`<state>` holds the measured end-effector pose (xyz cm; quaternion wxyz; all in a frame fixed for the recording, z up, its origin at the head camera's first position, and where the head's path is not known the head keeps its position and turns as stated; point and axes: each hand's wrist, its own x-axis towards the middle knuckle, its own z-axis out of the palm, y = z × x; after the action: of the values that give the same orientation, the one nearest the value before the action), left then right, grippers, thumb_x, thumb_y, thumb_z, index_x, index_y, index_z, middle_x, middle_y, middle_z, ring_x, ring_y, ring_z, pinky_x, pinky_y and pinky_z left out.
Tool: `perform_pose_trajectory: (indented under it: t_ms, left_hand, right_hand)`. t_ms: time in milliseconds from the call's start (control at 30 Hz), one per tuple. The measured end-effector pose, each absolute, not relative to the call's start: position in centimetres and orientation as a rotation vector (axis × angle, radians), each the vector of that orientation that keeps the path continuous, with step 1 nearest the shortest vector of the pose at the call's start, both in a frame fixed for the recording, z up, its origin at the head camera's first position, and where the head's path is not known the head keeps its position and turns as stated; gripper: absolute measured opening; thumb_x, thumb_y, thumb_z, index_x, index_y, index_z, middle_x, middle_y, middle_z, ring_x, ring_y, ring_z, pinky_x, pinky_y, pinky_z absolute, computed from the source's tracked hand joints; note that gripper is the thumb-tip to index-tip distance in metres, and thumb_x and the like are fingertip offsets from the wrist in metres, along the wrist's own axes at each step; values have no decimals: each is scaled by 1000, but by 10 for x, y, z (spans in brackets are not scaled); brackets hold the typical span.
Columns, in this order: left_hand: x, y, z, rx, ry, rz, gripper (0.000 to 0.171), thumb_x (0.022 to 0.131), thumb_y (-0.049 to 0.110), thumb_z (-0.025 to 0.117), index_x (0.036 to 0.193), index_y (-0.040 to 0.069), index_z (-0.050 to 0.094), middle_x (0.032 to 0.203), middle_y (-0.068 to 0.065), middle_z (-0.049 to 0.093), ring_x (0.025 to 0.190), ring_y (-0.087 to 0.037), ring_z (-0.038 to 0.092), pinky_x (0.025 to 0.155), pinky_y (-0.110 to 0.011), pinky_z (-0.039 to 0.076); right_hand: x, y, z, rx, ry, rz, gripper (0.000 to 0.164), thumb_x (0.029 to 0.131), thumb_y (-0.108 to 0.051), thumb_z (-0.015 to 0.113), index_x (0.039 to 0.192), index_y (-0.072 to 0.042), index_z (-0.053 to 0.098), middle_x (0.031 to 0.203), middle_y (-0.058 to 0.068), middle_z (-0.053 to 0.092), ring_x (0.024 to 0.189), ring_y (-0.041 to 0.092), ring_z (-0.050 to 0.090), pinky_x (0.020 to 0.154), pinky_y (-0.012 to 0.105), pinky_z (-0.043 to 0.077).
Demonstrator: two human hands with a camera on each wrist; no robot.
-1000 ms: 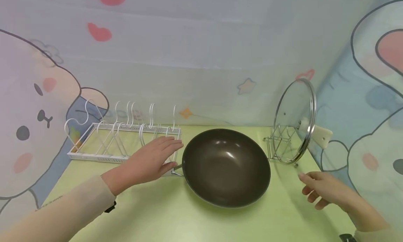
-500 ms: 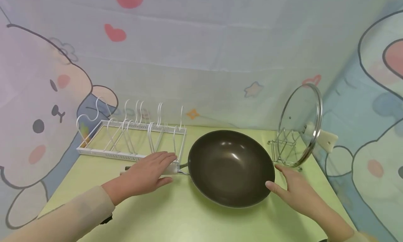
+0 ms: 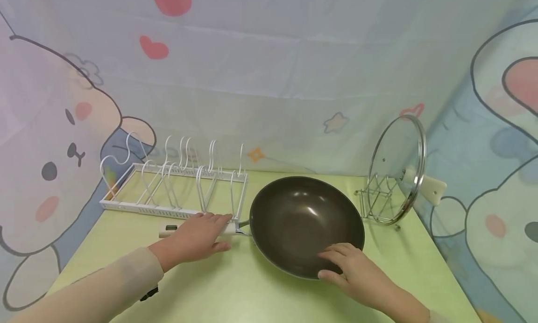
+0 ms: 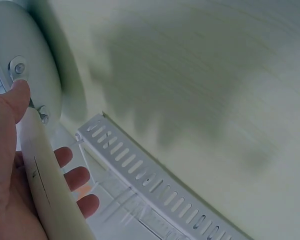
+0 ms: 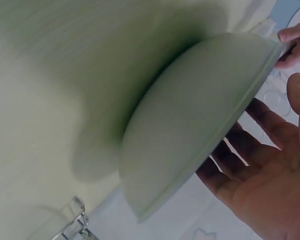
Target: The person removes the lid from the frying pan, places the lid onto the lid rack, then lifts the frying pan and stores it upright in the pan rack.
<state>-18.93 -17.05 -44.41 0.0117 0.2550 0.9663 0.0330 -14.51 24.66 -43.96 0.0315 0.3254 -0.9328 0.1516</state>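
A wok [image 3: 290,234] with a dark brown inside and a pale outside stands on the table. Its cream handle [image 3: 230,228] points left. Over that handle lies my left hand [image 3: 194,239], palm down, with the fingers fairly straight and the thumb apart. From below, the left wrist view shows the handle [image 4: 52,180] along the palm, fingertips showing past its far side. My right hand [image 3: 357,275] reaches over the near right rim of the wok, fingers above the inside and thumb spread away. In the right wrist view the fingers pass behind the rim of the wok [image 5: 190,115].
A white wire rack [image 3: 145,209] stands at the back left, close to the wok handle. At the back right, a glass lid [image 3: 420,166] with a steel rim leans upright in a small wire stand [image 3: 380,199]. Patterned cloth [image 3: 260,57] encloses the table's back and sides.
My right hand has come in from the right, past the wok's right rim, to over its near right inside. My left hand has settled lower along the handle. The wok looks unmoved.
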Motion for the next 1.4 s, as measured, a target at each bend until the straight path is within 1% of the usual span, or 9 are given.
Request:
perform_pose_trajectory:
  t_ms: [167, 367, 567, 667, 900, 1133, 1233, 1333, 1400]
  left_hand:
    - [-188, -170, -447, 852, 3033, 69, 64, 103, 46, 70, 148, 2, 55, 138, -16, 71, 125, -39, 69, 107, -59, 55]
    - [-188, -167, -448, 860, 3043, 122, 48, 107, 37, 66, 139, 3, 61, 127, -13, 75, 114, -35, 74, 100, -54, 60]
    - [-189, -160, -446, 861, 3043, 155, 30, 108, 32, 63, 126, 7, 63, 95, -6, 74, 86, -28, 74, 73, -48, 61]
    - [-189, -159, -446, 870, 3044, 141, 26, 109, 32, 62, 122, 10, 62, 87, -2, 70, 80, -25, 72, 66, -45, 59]
    - [-188, -160, -443, 853, 3042, 157, 26, 108, 34, 63, 121, 11, 62, 86, -3, 71, 75, -24, 70, 65, -46, 58]
    - [-186, -165, -443, 810, 3043, 149, 42, 107, 41, 64, 133, 8, 63, 109, -8, 79, 90, -27, 77, 74, -48, 62]
    - [-185, -166, -443, 802, 3044, 153, 38, 105, 45, 65, 118, 10, 65, 86, 1, 72, 73, -17, 67, 62, -40, 55]
    - [-182, -166, -441, 795, 3035, 165, 34, 104, 48, 66, 98, 15, 60, 68, 8, 52, 60, -10, 48, 54, -33, 41]
    - [-179, -166, -439, 785, 3014, 193, 36, 104, 47, 66, 91, 16, 55, 65, 8, 47, 58, -10, 44, 53, -32, 38]
  right_hand:
    - [-143, 239, -454, 1131, -2737, 397, 27, 103, -42, 69, 117, -21, 79, 117, -5, 77, 114, 25, 69, 97, 48, 59]
    - [-140, 227, -464, 1210, -2640, 376, 21, 101, -42, 72, 111, -25, 81, 110, -9, 77, 108, 19, 70, 91, 44, 59]
    - [-138, 212, -471, 1240, -2561, 355, 17, 97, -39, 77, 106, -25, 82, 103, -11, 77, 100, 14, 71, 88, 39, 59]
    - [-137, 208, -473, 1222, -2529, 356, 14, 94, -35, 81, 102, -25, 83, 98, -12, 77, 95, 11, 71, 85, 36, 59]
    - [-140, 206, -473, 1162, -2506, 378, 11, 86, -31, 88, 94, -23, 86, 85, -15, 65, 81, 4, 55, 69, 21, 46]
    - [-139, 203, -472, 1003, -2454, 272, 13, 77, -38, 93, 83, -28, 87, 79, -15, 52, 75, 4, 37, 66, 17, 31]
    - [-136, 203, -470, 852, -2520, 189, 13, 74, -41, 93, 80, -32, 85, 74, -15, 50, 71, 6, 36, 65, 17, 27]
    - [-132, 204, -464, 654, -2684, 161, 16, 76, -46, 91, 84, -33, 86, 71, -15, 52, 64, 7, 46, 59, 18, 35]
    - [-129, 204, -459, 523, -2800, 202, 23, 78, -48, 89, 88, -29, 85, 73, -16, 59, 61, 7, 54, 55, 23, 42]
